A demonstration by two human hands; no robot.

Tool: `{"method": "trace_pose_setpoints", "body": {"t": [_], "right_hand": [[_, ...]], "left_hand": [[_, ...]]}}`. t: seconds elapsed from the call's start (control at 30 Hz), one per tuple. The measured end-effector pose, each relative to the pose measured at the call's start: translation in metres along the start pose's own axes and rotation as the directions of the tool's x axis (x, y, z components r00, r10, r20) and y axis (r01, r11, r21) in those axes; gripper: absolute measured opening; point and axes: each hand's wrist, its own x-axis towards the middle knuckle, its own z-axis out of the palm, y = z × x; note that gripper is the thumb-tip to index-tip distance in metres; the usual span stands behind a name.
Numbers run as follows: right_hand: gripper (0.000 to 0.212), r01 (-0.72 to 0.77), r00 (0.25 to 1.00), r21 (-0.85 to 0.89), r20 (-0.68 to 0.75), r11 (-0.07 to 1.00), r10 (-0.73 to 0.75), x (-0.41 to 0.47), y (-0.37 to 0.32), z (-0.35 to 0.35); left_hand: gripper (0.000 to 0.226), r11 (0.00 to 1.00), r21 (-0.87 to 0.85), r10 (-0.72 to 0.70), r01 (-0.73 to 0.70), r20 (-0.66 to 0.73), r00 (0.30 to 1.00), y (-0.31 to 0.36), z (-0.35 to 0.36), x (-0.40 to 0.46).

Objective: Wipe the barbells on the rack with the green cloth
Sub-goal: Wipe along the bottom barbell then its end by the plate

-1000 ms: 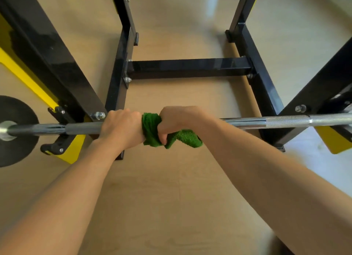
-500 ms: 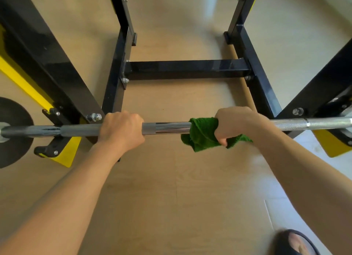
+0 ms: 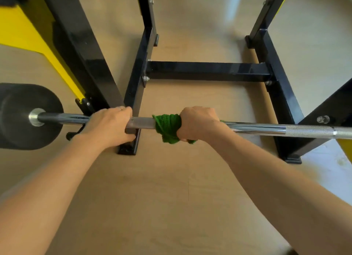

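Observation:
A steel barbell (image 3: 266, 130) lies across the black rack (image 3: 209, 70), running left to right at hand height. My left hand (image 3: 108, 127) grips the bar just right of the left upright. The green cloth (image 3: 167, 128) is wrapped around the bar a short way to the right of that hand, and my right hand (image 3: 198, 122) grips the cloth and the bar inside it. A bare stretch of shaft shows between the two hands. The knurled part of the bar runs off to the right.
A black weight plate (image 3: 17, 117) sits on the bar's left end. Yellow rack parts (image 3: 28, 33) stand at the upper left. The rack's black feet and crossbeam rest on the wooden floor (image 3: 171, 197) below the bar.
My right hand slid the cloth right along the bar, then back left toward my left hand. The left hand kept its grip. The view has shifted to the left.

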Motion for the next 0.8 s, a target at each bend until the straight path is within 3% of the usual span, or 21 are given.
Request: {"method": "trace_pose_setpoints", "body": {"t": [0.07, 0.13, 0.17, 0.23, 0.3, 0.37, 0.4, 0.43, 0.47, 0.53, 0.57, 0.6, 0.63, 0.7, 0.77, 0.8], "right_hand": [[0.021, 0.006, 0.987, 0.014, 0.161, 1.0, -0.008, 0.006, 0.003, -0.009], [0.02, -0.01, 0.98, -0.003, 0.201, 1.0, 0.01, 0.008, -0.003, -0.012], [0.018, -0.015, 0.991, -0.019, 0.132, 1.0, 0.018, 0.008, -0.011, -0.009], [0.019, -0.034, 0.989, -0.091, -0.145, 0.995, 0.021, 0.006, -0.031, 0.012], [0.009, -0.041, 0.909, -0.177, -0.415, 0.983, -0.037, 0.004, -0.051, 0.036], [0.01, -0.007, 0.887, -0.192, -0.454, 0.981, -0.082, 0.009, -0.058, 0.036], [0.01, 0.032, 0.934, -0.16, -0.346, 0.987, -0.087, 0.015, -0.059, 0.026], [0.012, 0.078, 0.987, -0.082, -0.133, 0.994, -0.088, 0.021, -0.061, 0.011], [0.014, 0.11, 0.984, 0.024, 0.14, 0.994, -0.112, 0.028, -0.064, -0.005], [0.018, 0.078, 0.812, 0.198, 0.557, 0.977, -0.178, 0.037, -0.071, -0.032], [0.019, 0.056, 0.745, 0.236, 0.637, 0.97, -0.198, 0.041, -0.073, -0.039], [0.021, 0.056, 0.725, 0.25, 0.655, 0.967, -0.212, 0.044, -0.073, -0.042], [0.023, 0.073, 0.738, 0.237, 0.641, 0.969, -0.212, 0.047, -0.074, -0.041], [0.022, 0.094, 0.861, 0.175, 0.48, 0.98, -0.168, 0.047, -0.078, -0.027], [0.014, 0.069, 0.996, 0.061, 0.058, 0.996, -0.072, 0.038, -0.086, 0.001], [0.009, 0.075, 0.984, -0.021, -0.158, 0.997, -0.077, 0.032, -0.09, 0.014]], "left_hand": [[0.023, 0.999, -0.007, -0.035, 0.035, 0.015, 0.999, -0.007, 0.004, -0.001], [0.017, 0.999, 0.028, -0.036, 0.035, 0.029, 0.999, -0.005, 0.003, 0.005], [0.017, 0.999, 0.039, -0.03, 0.028, 0.036, 0.999, -0.004, 0.003, 0.007], [0.017, 0.998, 0.044, -0.041, 0.039, 0.035, 0.999, -0.003, 0.005, 0.008], [0.018, 0.997, 0.04, -0.068, 0.067, 0.008, 0.998, -0.005, 0.006, 0.008], [0.015, 0.997, 0.038, -0.073, 0.074, -0.009, 0.997, -0.004, 0.005, 0.008], [0.015, 0.997, 0.033, -0.076, 0.076, -0.008, 0.997, -0.003, 0.004, 0.008], [0.016, 0.997, 0.02, -0.08, 0.08, 0.004, 0.997, -0.001, 0.003, 0.007], [0.018, 0.996, 0.01, -0.085, 0.085, 0.018, 0.996, 0.001, 0.003, 0.006], [0.022, 0.995, 0.005, -0.099, 0.099, 0.029, 0.995, 0.003, 0.001, 0.004], [0.025, 0.994, 0.003, -0.108, 0.108, 0.039, 0.993, 0.004, 0.0, 0.004], [0.026, 0.994, 0.004, -0.111, 0.111, 0.045, 0.993, 0.003, -0.001, 0.005], [0.027, 0.993, 0.002, -0.115, 0.115, 0.047, 0.992, 0.001, -0.001, 0.005], [0.027, 0.992, -0.014, -0.122, 0.123, 0.048, 0.991, 0.002, -0.003, 0.003], [0.018, 0.987, -0.018, -0.161, 0.162, 0.072, 0.984, 0.007, -0.009, 0.003], [0.015, 0.982, -0.017, -0.185, 0.187, 0.086, 0.979, 0.01, -0.012, 0.003]]}}
